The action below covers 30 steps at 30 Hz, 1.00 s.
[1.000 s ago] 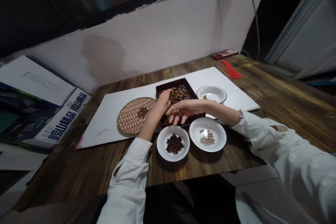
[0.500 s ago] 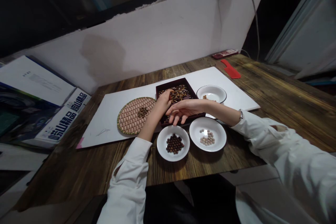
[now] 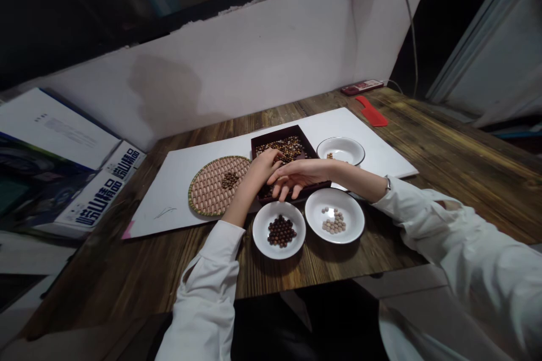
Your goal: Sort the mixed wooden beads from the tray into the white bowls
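A dark red tray (image 3: 307, 141) holds many mixed beads (image 3: 290, 148). Over its left part is my left hand (image 3: 266, 164), fingers bent toward the beads; whether it pinches one is too small to tell. My right hand (image 3: 294, 176) hovers over the tray's near part, palm turned up, fingers spread and slightly curled. Close in front stands a white bowl (image 3: 260, 240) of dark brown beads (image 3: 282, 231). Beside it, a second bowl (image 3: 358, 220) has pale beads (image 3: 334, 223). Another bowl (image 3: 349, 149), behind my right wrist, contains a few yellowish beads (image 3: 330, 155).
Left of the tray, a round woven mat (image 3: 207, 189) bears brownish beads (image 3: 230, 180). A white board (image 3: 173, 180) lies beneath. Farther right are a red comb (image 3: 372, 113) and a phone (image 3: 362, 87). Boxes (image 3: 93, 197) stand at the left edge.
My left hand has drawn back slightly toward me, its fingers now nearer my right hand. The right hand has hardly moved.
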Each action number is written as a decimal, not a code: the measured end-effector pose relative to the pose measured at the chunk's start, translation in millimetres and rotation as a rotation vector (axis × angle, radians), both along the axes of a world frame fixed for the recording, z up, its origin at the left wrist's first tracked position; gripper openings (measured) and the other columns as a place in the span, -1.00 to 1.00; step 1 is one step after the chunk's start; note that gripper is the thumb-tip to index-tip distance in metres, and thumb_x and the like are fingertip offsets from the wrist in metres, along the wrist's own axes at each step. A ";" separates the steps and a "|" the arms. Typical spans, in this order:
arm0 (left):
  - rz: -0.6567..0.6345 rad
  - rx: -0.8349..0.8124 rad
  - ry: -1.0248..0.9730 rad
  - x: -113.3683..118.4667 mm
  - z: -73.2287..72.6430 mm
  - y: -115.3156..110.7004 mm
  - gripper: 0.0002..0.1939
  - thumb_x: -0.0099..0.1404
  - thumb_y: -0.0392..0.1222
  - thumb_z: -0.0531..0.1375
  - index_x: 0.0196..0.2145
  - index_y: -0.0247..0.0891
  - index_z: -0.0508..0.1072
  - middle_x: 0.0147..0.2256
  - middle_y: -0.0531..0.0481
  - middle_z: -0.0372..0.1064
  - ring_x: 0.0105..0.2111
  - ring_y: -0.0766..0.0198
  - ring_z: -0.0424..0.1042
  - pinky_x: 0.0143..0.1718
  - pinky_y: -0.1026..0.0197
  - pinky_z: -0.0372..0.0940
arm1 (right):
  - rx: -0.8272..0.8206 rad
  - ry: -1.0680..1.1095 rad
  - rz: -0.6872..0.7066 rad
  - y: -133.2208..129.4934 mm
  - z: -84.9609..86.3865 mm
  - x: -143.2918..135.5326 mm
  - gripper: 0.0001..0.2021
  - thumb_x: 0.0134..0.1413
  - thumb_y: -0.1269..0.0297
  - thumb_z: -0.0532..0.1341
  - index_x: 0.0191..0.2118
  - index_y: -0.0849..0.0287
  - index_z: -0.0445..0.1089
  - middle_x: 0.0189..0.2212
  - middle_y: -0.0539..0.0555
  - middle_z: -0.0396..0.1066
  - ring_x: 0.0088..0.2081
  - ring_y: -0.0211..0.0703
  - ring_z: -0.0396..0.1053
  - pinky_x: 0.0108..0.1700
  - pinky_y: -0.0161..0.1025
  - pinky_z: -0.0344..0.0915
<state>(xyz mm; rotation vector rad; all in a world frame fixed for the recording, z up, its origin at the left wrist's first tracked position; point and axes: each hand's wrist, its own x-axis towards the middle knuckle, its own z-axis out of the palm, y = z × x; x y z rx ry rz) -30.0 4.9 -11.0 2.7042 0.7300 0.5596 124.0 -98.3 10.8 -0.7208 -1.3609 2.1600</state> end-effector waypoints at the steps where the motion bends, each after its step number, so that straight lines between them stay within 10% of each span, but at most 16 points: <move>1: -0.008 0.007 0.003 0.0 -0.2 0.4 -0.85 0.33 -0.35 0.13 -0.18 -0.28 0.46 -0.16 -0.09 0.45 -0.14 0.21 0.42 -0.03 0.17 0.32 | 0.002 0.003 0.001 0.8 -1.3 0.2 -0.72 0.33 0.31 0.06 0.05 0.35 0.31 -0.15 0.29 0.53 -0.14 -0.09 0.56 -0.28 -0.33 0.51; 30: -0.040 -0.017 0.007 -3.0 2.8 -1.9 -0.87 0.34 -0.29 0.15 -0.21 -0.30 0.49 -0.20 -0.09 0.46 -0.17 0.19 0.44 -0.08 0.17 0.33 | 0.232 -0.364 -0.444 17.2 -21.8 -4.9 -0.83 0.25 0.41 0.07 -0.27 0.26 0.41 -0.44 0.08 0.53 -0.50 -0.29 0.44 -0.46 -0.39 0.34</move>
